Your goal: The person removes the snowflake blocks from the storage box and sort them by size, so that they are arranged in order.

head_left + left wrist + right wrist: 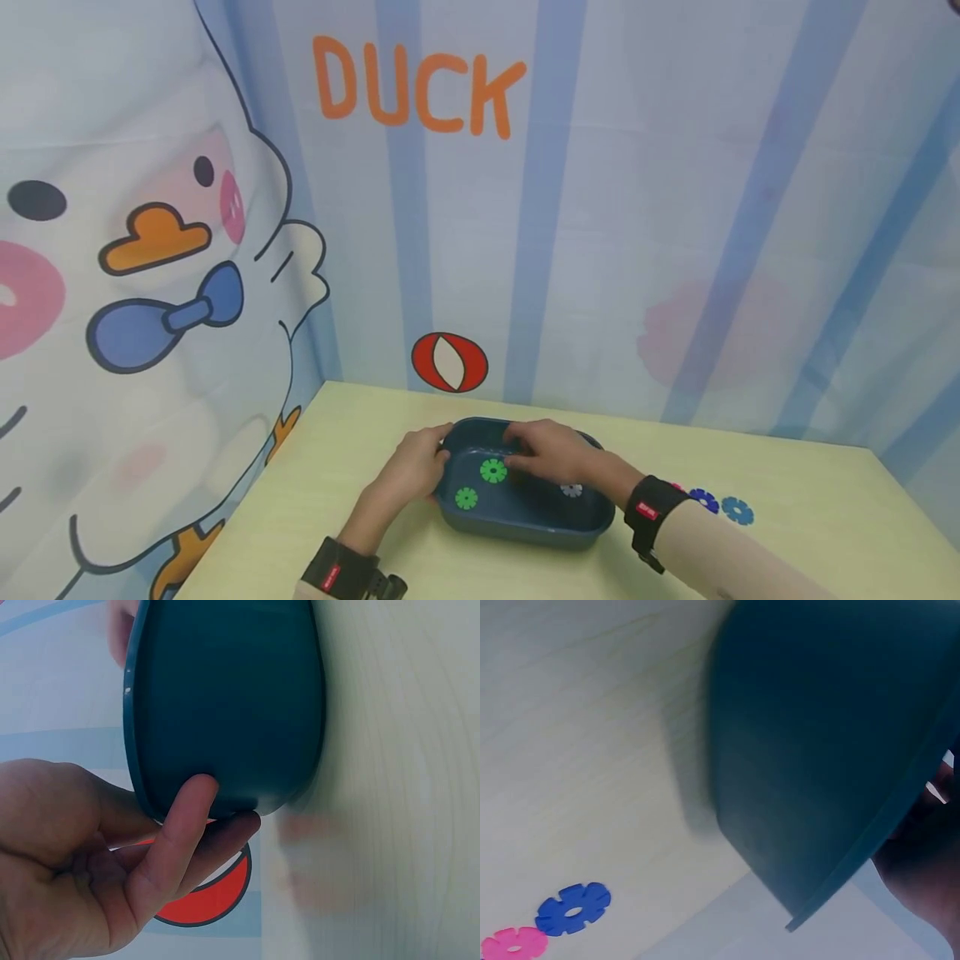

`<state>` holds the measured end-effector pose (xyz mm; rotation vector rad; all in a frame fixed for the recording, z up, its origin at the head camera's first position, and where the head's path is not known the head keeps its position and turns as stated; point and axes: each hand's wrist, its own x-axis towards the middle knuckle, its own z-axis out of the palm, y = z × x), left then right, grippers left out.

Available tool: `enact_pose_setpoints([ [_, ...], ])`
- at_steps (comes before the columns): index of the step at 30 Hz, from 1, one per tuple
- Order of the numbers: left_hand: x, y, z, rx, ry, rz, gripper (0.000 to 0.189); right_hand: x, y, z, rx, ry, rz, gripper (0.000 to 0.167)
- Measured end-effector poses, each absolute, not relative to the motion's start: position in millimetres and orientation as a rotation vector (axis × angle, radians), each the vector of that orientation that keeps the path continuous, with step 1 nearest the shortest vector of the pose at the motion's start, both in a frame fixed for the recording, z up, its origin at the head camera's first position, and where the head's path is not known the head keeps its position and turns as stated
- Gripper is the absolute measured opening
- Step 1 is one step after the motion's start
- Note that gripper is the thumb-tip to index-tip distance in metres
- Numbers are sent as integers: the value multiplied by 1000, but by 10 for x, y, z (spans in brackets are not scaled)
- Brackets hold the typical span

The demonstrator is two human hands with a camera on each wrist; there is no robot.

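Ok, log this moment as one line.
left hand: holds tub at one end | right hand: in tub, grip unclear | green discs, grey disc: inside tub | blue discs: beside tub

Blue-striped backdrop (lettered "DUCK" in orange) behind pale yellow table

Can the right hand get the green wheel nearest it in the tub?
Probably yes: the right hand is over the tub, looks right beside that green wheel, and nothing seems to lie in between.
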<state>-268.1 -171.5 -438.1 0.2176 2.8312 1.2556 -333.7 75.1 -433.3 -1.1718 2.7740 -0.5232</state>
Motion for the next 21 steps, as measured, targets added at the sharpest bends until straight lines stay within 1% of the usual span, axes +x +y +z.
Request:
enact_pose_setpoints([
  [8,-2678,-1729,-4371,232,2826,1267,50,-3365,627,-4325,-1173,2782,-423,34],
  [15,-2707,-1741,-4397,220,2824,1266,50,-3339,531,-4362,-1197,2753,-244,41],
  [21,-2721,-1736,-4402,215,2792,1286,51,-3309,457,-4345,-1159,2751,-63,41],
])
